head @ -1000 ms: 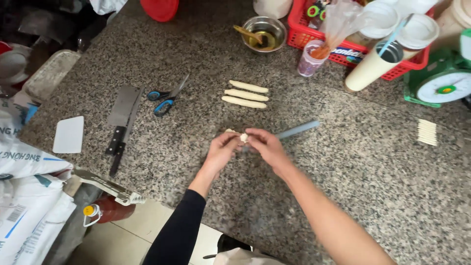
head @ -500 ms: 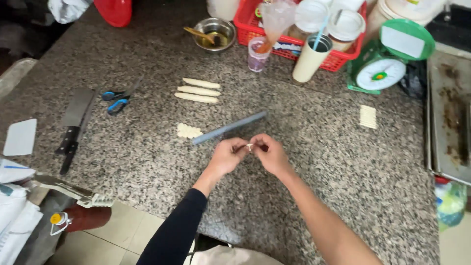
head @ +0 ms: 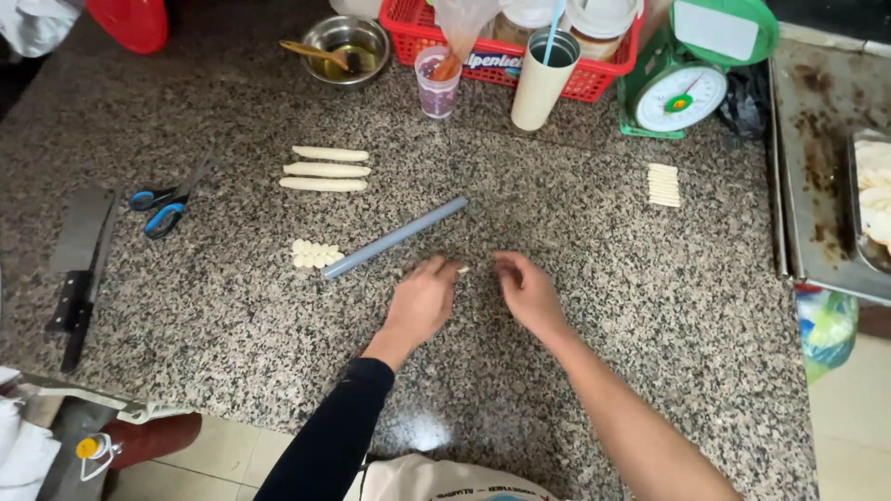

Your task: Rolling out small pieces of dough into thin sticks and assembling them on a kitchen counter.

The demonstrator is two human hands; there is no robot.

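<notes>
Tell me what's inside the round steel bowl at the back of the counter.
The round steel bowl holds a wooden spoon lying in a shallow yellowish liquid. What lies beneath the spoon's head is hidden.

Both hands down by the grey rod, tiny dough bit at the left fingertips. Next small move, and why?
Probably roll the small dough piece flat on the granite counter under the left hand: it lies at that hand's fingertips, the right hand is apart, and three finished sticks lie beyond.

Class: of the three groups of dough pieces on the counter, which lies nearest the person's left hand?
The cluster of small dough pieces, at the grey rod's lower end, nearest the left hand; the others lie farther off.
</notes>
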